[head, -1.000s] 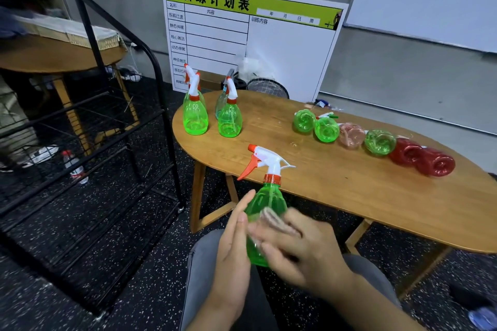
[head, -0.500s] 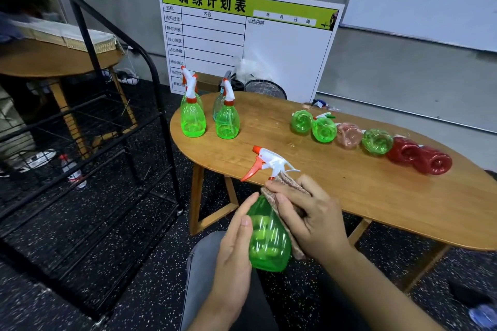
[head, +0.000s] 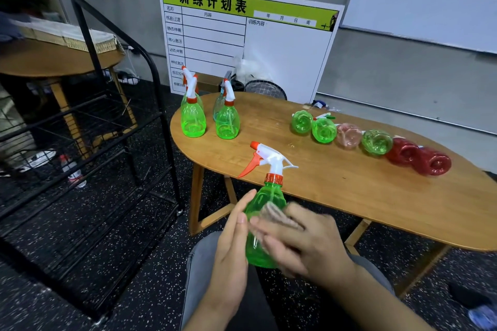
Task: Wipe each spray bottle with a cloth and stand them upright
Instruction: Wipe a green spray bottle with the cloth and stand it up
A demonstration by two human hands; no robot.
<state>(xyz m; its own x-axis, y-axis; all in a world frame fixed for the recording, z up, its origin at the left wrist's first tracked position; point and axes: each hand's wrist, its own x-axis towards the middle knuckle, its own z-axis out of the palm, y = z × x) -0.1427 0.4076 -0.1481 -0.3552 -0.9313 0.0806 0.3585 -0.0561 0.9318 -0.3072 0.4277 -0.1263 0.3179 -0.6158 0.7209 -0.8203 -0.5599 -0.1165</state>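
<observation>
Left hand (head: 231,244) steadies green plastic spray bottle (head: 265,212) over the lap; right hand (head: 304,242) presses tan cloth (head: 274,213) against it. Done — four upright bottles (head: 227,122), far left. Left — six lying bottles (head: 376,141), right, on oval wooden table (head: 349,191).

Dim, even indoor light — right hand (head: 304,239) motion-blurred, edges bowed by wide-angle

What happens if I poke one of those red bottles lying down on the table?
It would probably roll: the red bottle lies on its rounded side on the smooth wooden table. It looks like clear, empty plastic, so likely light and easy to shove. The neighbouring red bottle might stop it.
</observation>
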